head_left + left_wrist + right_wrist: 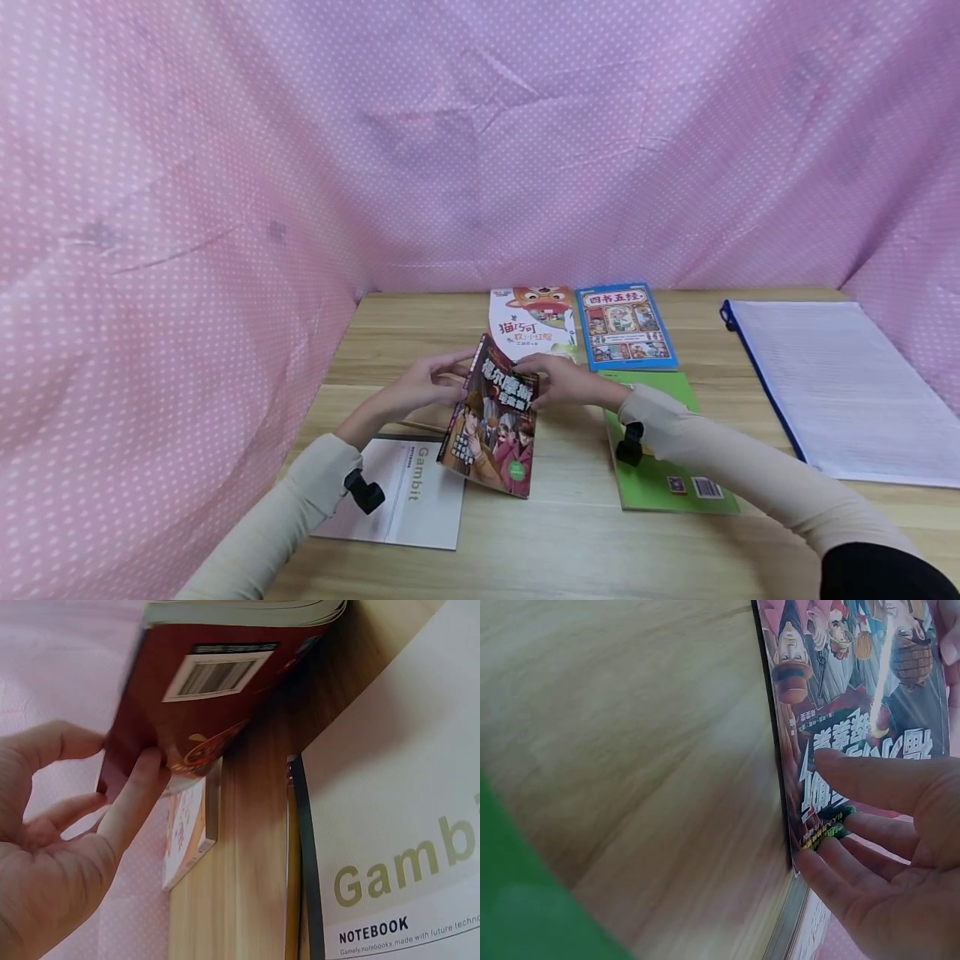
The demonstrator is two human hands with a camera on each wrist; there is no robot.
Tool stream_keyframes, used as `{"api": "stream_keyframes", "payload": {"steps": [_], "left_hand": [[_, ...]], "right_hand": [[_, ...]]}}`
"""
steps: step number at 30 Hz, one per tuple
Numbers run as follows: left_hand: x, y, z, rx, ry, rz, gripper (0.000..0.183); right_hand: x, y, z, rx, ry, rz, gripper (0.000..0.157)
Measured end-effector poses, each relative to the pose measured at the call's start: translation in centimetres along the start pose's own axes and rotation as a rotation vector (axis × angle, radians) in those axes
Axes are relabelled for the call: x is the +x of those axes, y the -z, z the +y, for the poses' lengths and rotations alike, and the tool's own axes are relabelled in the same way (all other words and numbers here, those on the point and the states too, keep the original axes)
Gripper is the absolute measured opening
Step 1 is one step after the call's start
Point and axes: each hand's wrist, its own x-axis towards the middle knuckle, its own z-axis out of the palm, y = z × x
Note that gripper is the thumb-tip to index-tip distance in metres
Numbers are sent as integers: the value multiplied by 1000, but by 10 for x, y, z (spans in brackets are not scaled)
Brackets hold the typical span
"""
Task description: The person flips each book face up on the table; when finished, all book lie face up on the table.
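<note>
Held book [491,433]: glossy, smooth paper cover; page block [240,615] matt paper | Notebook [435,512]: matt, finely ribbed cover | Tabletop [570,537]: smooth wood grain, low sheen | Pouch [855,383]: translucent plastic, textured | Backdrop [480,183]: creased cloth-like sheet, soft sheen | Sleeves [277,508]: matt cloth, wrinkled | Wrist mounts [365,492]: black, plastic-looking

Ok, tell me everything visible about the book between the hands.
The book is a closed paperback with a dark, glossy-looking cover: white Chinese title, illustrated people and a green badge low on the right. Its back is dark red with a barcode. It is tilted, front up, left hand at its left edge and back, right hand at its upper right. From the head camera, it covers the notebook's corner.
</note>
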Motion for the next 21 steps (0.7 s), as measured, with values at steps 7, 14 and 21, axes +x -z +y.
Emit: {"api": "stream_keyframes", "payload": {"steps": [7,14,21], "left_hand": [[-1,-2,-7,10,21,-115,83],[2,-11,-18,2,21,-113,86],[4,-23,-23,-32,73,-45,83]], "right_hand": [[-8,1,5,-83,-6,0,66],[-15,3,17,-49,-16,-6,68],[-24,7,20,-120,4,3,70]]}}
